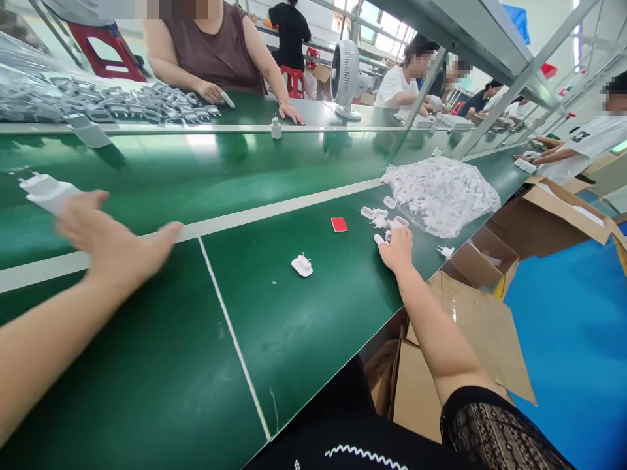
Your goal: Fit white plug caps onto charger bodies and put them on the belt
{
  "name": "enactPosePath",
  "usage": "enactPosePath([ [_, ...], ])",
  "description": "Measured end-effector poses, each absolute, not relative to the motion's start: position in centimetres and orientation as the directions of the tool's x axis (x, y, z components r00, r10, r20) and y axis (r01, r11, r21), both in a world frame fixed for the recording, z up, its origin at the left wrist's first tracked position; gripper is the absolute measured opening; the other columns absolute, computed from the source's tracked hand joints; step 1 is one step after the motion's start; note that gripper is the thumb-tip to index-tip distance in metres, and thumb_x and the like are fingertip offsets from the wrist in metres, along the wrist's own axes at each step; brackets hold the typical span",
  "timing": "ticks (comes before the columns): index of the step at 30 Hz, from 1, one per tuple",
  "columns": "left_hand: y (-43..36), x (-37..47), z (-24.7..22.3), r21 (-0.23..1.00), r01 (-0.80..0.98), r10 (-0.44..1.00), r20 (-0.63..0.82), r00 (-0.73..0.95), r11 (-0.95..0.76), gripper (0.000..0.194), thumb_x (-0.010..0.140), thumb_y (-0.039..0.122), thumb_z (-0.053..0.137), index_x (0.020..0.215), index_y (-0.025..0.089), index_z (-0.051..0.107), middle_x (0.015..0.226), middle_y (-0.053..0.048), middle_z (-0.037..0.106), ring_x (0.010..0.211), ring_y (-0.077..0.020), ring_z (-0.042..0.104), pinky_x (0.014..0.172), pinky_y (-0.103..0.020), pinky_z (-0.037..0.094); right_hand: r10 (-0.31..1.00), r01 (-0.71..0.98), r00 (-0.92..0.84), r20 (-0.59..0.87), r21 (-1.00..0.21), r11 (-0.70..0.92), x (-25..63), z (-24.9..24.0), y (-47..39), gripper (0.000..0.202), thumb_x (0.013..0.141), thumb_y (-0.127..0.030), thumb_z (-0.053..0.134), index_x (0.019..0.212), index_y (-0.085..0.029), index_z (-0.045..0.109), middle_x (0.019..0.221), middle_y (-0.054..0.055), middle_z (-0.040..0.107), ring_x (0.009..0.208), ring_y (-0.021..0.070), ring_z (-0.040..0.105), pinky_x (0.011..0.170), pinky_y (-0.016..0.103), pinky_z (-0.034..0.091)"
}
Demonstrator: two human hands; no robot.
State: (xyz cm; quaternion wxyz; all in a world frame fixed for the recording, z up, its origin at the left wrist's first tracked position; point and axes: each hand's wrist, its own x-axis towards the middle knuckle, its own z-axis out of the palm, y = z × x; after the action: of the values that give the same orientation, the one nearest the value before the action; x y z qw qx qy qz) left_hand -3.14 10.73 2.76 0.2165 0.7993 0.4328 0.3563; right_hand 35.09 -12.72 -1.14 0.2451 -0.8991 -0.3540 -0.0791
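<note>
My left hand (110, 245) is slightly blurred, its thumb spread wide. Its fingers reach to a white plug charger (46, 192) on the green conveyor belt (235, 176); whether they touch it is unclear. On the right, my right hand (399, 249) has its fingers curled onto a white plug head at the edge of a small loose pile of plug heads (375, 215). Its fingertips are partly hidden. Between my hands, a single white plug head (302, 264) lies on the green worktop with its pins up. A red square (339, 224) lies near the pile.
A clear bag of plug heads (441, 196) lies beyond my right hand. Two chargers (91, 130) (276, 127) stand across the belt, near a co-worker (215, 52) and a heap of grey-white parts (127, 104). A fan (345, 78) is behind. Cardboard boxes (470, 326) sit below right.
</note>
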Motion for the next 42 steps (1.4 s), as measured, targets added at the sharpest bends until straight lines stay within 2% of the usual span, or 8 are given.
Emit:
enactPosePath([
  [3,8.5,-4.1,1.7,0.579,0.481,0.751,0.466,0.468,-0.659,0.087,0.088,0.082,0.048,0.145,0.016,0.039,0.152,-0.016,0.036,0.145,-0.0491,0.030,0.111,-0.070,0.027,0.596,0.685,0.727,0.342,-0.422,-0.594,34.9,-1.2,-12.8,0.049,0.087,-0.037,0.057,0.131,-0.017,0.062,0.143,0.018,0.057,0.136,0.0349,0.043,0.116,0.054,0.033],
  [8,1.1,1.1,0.0,0.621,0.208,0.499,0.340,0.797,-0.756,0.079,0.086,0.055,0.069,0.152,0.029,0.036,0.162,-0.011,0.033,0.150,-0.0380,0.029,0.122,-0.062,0.029,0.564,0.698,0.716,0.412,-0.459,-0.550,34.5,-1.2,-12.9,0.049,0.087,-0.037,0.053,0.131,-0.017,0.061,0.144,0.018,0.055,0.136,0.0327,0.045,0.114,0.051,0.037],
  [13,-0.3,4.4,0.8,0.689,0.105,0.392,0.273,0.878,-0.717,0.025,0.094,0.024,0.060,0.119,0.024,0.063,0.125,-0.008,0.066,0.122,-0.0298,0.056,0.111,-0.053,0.045,0.509,0.688,0.725,0.464,-0.464,-0.558,34.6,-1.5,-13.3,0.048,0.084,-0.035,0.052,0.127,-0.016,0.061,0.135,0.021,0.058,0.133,0.0346,0.048,0.112,0.056,0.037],
  [22,0.5,3.3,0.5,0.691,0.132,0.472,0.329,0.818,-0.710,0.025,0.091,0.018,0.063,0.115,0.024,0.066,0.122,-0.008,0.069,0.118,-0.0302,0.060,0.103,-0.052,0.051,0.569,0.706,0.708,0.419,-0.416,-0.573,33.9,-1.1,-12.3,0.050,0.084,-0.039,0.057,0.127,-0.013,0.062,0.127,0.021,0.061,0.126,0.0374,0.050,0.108,0.054,0.043],
  [27,0.6,3.3,0.2,0.695,0.095,0.445,0.343,0.827,-0.712,0.025,0.092,0.023,0.062,0.116,0.024,0.068,0.123,-0.009,0.070,0.121,-0.0323,0.060,0.105,-0.055,0.049,0.641,0.772,0.635,0.431,-0.314,-0.553,32.5,0.3,-12.4,0.051,0.091,-0.037,0.059,0.132,-0.007,0.059,0.134,0.025,0.060,0.134,0.0367,0.046,0.114,0.051,0.038],
  [34,2.1,3.0,0.2,0.712,0.123,0.497,0.345,0.797,-0.691,0.026,0.090,0.033,0.063,0.113,0.024,0.071,0.119,-0.008,0.072,0.115,-0.0331,0.062,0.106,-0.055,0.050,0.824,0.903,0.423,0.378,-0.101,-0.418,27.4,1.1,-8.9,0.049,0.100,-0.043,0.054,0.139,-0.014,0.060,0.150,0.018,0.053,0.139,0.0328,0.045,0.117,0.047,0.033],
  [37,2.0,2.8,0.4,0.733,0.119,0.501,0.328,0.801,-0.670,0.028,0.090,0.037,0.062,0.112,0.024,0.074,0.123,-0.007,0.070,0.116,-0.0310,0.064,0.106,-0.051,0.052,0.827,0.865,0.486,0.282,-0.019,-0.502,26.2,1.5,-6.3,0.039,0.101,-0.036,0.051,0.125,-0.011,0.069,0.129,0.022,0.066,0.120,0.0355,0.058,0.110,0.053,0.035],
  [42,1.1,2.8,0.7,0.752,0.061,0.429,0.307,0.850,-0.657,0.031,0.088,0.044,0.065,0.112,0.026,0.074,0.134,-0.006,0.065,0.122,-0.0285,0.063,0.106,-0.046,0.053,0.890,0.913,0.393,0.229,0.017,-0.407,26.4,2.9,-4.0,0.026,0.094,-0.012,0.049,0.099,-0.009,0.075,0.104,0.017,0.075,0.101,0.0276,0.067,0.119,0.050,0.017],
])
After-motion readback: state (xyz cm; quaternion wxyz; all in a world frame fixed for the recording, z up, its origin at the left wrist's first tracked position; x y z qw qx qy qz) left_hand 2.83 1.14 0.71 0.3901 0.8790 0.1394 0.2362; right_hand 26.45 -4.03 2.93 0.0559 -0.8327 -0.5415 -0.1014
